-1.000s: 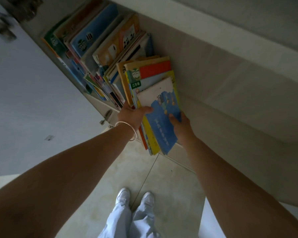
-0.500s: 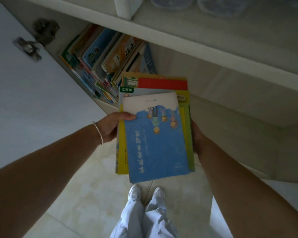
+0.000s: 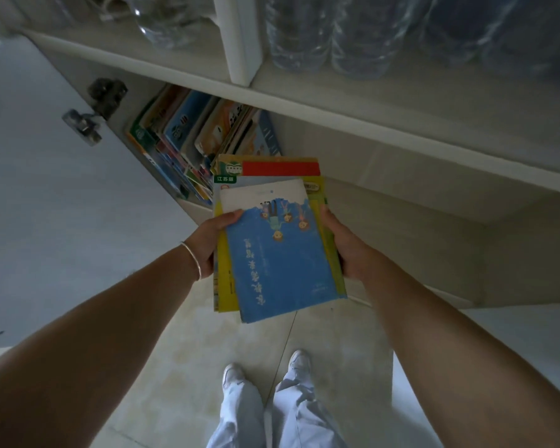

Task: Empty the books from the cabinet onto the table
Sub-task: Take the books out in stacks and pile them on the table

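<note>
A stack of books [image 3: 278, 253], topped by a blue and white one, is held flat in front of the cabinet, above the floor. My left hand [image 3: 212, 237] grips the stack's left edge, thumb on the top cover. My right hand [image 3: 345, 244] grips the right edge, its fingers under the stack. More books [image 3: 191, 140] stand leaning in the lower cabinet compartment [image 3: 401, 195] at the left, behind the stack. No table is in view.
The open cabinet door [image 3: 46, 189] with its hinge [image 3: 91, 114] stands at the left. The shelf above [image 3: 304, 101] carries clear plastic bottles [image 3: 330, 30]. The tiled floor [image 3: 188, 350] and my white shoes lie below.
The stack has come out of the lower compartment and turned flat toward me, held in both hands. The view has tilted up, showing the upper shelf and bottles.
</note>
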